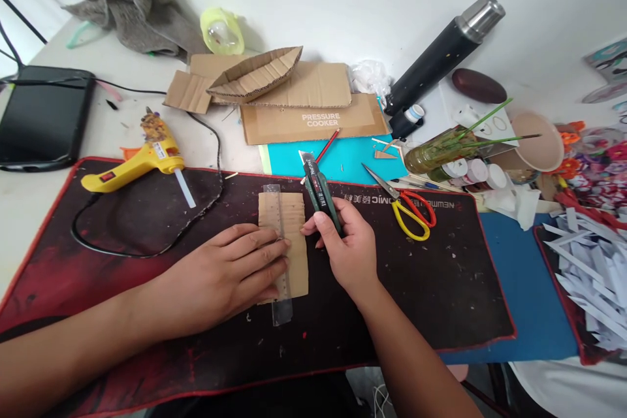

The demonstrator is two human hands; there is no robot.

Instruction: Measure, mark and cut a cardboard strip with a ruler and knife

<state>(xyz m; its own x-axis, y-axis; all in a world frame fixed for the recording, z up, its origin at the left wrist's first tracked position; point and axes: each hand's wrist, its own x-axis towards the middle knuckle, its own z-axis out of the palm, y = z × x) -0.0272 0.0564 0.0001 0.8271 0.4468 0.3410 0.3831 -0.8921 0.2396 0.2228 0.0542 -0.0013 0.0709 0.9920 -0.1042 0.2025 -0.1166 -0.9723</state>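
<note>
My left hand (230, 277) lies flat with its fingers stretched across a clear plastic ruler (282, 312), pressing it onto a small piece of corrugated cardboard (296, 268). The ruler runs lengthwise over the cardboard and sticks out past both ends; its middle is partly covered by my fingers. In my closed right hand (353, 249) is a dark green utility knife (319, 188), tilted with its blade up and away from me. The knife is held just right of the cardboard, and its blade tip points toward the back of the table.
A dark desk mat (416, 294) lies beneath. On it are a yellow glue gun (134, 160) with a looping cord and open scissors (409, 209). Behind stand cardboard pieces (274, 124), a red pencil (327, 145), a black flask (431, 55) and a bottle (426, 151). Paper strips (595, 274) lie right.
</note>
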